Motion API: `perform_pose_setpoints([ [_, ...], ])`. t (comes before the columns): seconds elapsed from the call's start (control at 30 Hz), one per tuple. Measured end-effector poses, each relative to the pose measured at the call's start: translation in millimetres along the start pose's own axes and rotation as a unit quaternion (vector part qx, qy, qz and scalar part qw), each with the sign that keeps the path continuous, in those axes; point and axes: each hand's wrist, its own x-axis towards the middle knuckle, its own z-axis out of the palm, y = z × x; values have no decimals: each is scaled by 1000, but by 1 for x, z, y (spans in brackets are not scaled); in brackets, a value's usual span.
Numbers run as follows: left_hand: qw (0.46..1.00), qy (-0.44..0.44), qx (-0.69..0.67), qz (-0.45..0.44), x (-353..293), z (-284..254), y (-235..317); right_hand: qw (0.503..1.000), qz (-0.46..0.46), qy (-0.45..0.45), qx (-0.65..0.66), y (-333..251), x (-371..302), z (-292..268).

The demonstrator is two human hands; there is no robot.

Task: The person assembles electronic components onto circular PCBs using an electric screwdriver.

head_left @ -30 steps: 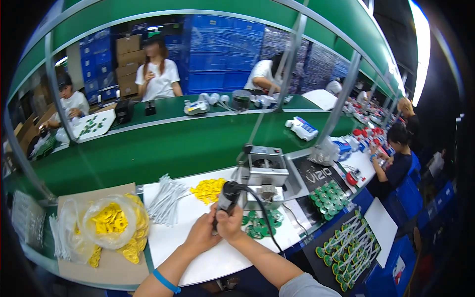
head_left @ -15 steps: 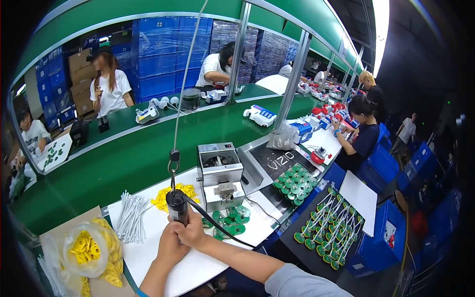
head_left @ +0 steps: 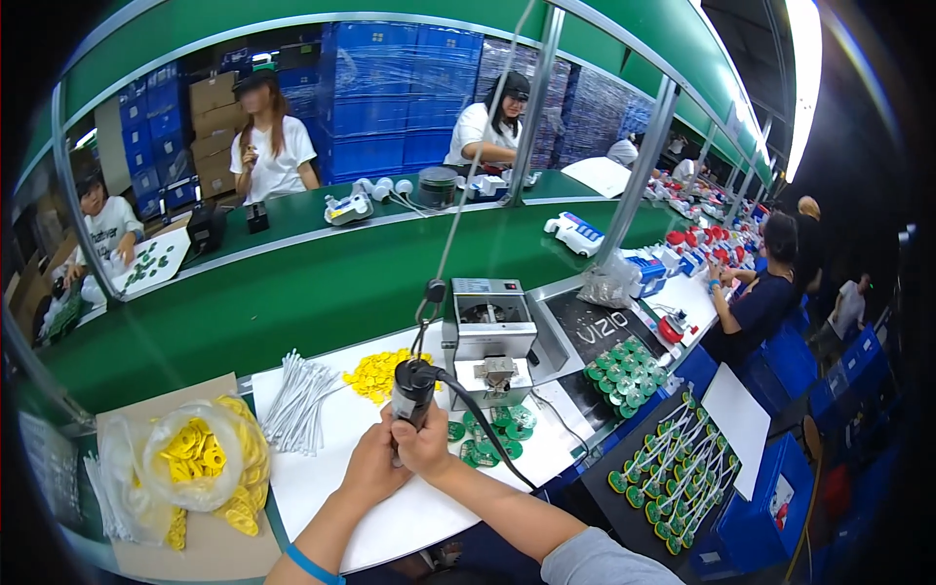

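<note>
Both my hands are closed round a black electric screwdriver (head_left: 413,388), which hangs upright from a cord with a metal clip and has a black cable at its top. My left hand (head_left: 374,460) wraps its lower part, and my right hand (head_left: 423,447) grips beside it, overlapping the left. Its lower tip is hidden behind my fingers. Green circuit boards (head_left: 502,429) lie on the white worktop (head_left: 322,487) just right of my hands. Beyond them are yellow discs (head_left: 375,374) in a pile and a grey metal screw-feeder machine (head_left: 492,327). White cable ties or wires (head_left: 300,405) lie to the left.
An open plastic bag of yellow parts (head_left: 195,453) sits on cardboard at the left. Right of the worktop, wired boards (head_left: 673,473) cover a black tray beside a blue bin (head_left: 765,517). A green conveyor (head_left: 253,317) runs behind; co-workers sit across it and farther right.
The whole scene has shifted rightward in the picture as my view turned left. Both hands stay on the screwdriver. A co-worker across the conveyor has raised their head.
</note>
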Motion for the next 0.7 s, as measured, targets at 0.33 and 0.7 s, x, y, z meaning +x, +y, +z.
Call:
perform_pose_setpoints([
  [0.33, 1000, -7, -19, -2, -22, -23, -31, 1000, -4, -18, -25, 11, -6, 36],
  [0.7, 1000, -19, -21, -2, -34, -44, -36, 1000, 5, -18, 3, 19, -12, 56],
])
